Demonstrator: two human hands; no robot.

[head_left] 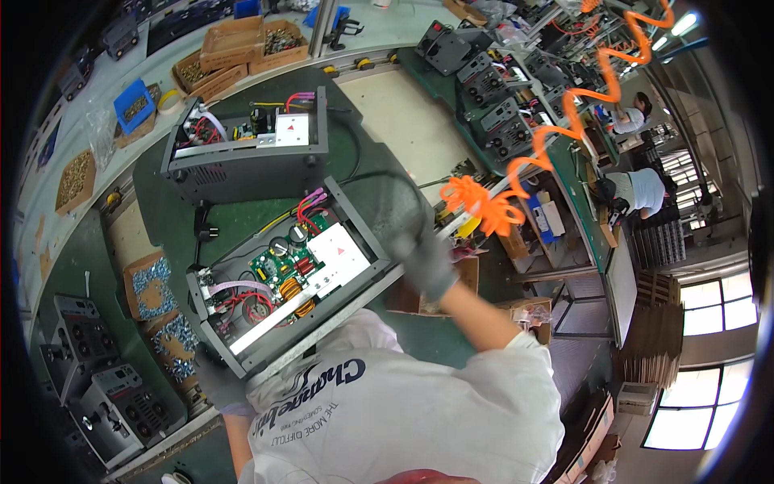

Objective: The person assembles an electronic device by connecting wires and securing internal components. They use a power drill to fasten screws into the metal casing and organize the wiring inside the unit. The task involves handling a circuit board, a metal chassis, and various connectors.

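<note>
Unit in hand: open grey metal chassis [300,284], lid off, lying tilted at the near edge of the green tabletop [161,218], against the person's white shirt.
Contents: green circuit board [278,262], copper coils, red and pink wiring, white panel [339,260].
Left hand [216,381]: grey-gloved, closed around the chassis's near left corner from below; fingers mostly hidden.
Right hand [421,246]: grey-gloved, blurred, at the chassis's far right corner; whether it grips or only presses cannot be told.
Second unit [246,149]: identical open chassis, further back on the tabletop, apart from the first.
Surroundings: cardboard boxes of screws [153,289] just left of the held unit; finished grey units [101,387] at lower left; orange coiled hose [564,121] hanging to the right.
Risk 1: the chassis overhangs the tabletop edge; a slipping glove could drop it.
Risk 2: loose wires may snag on the chassis wall if it tips.
Risk 3: swinging it left may knock the screw boxes.
</note>
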